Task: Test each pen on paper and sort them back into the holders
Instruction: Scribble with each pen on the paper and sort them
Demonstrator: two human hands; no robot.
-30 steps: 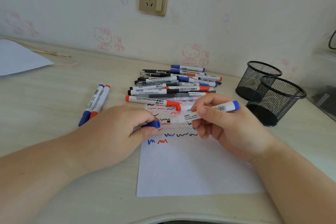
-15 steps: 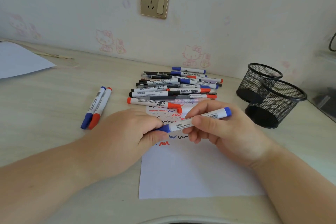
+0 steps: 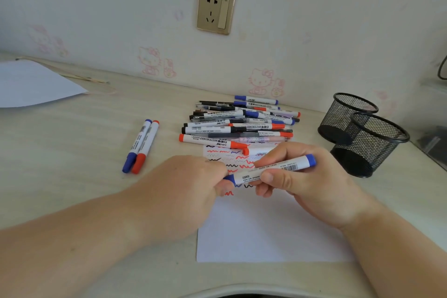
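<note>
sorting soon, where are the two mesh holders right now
In the head view, the two mesh holders stand together at the desk's right side, right of the pen pile.

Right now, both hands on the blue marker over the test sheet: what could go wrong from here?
1. The left hand grips the cap end while the right hand holds the blue marker; a half-seated cap may let it dry out.
2. The pen pile overlaps the paper; shifting the sheet could roll pens.
3. Both mesh holders appear empty and touch, so a hurried drop may land in the wrong one.
</note>
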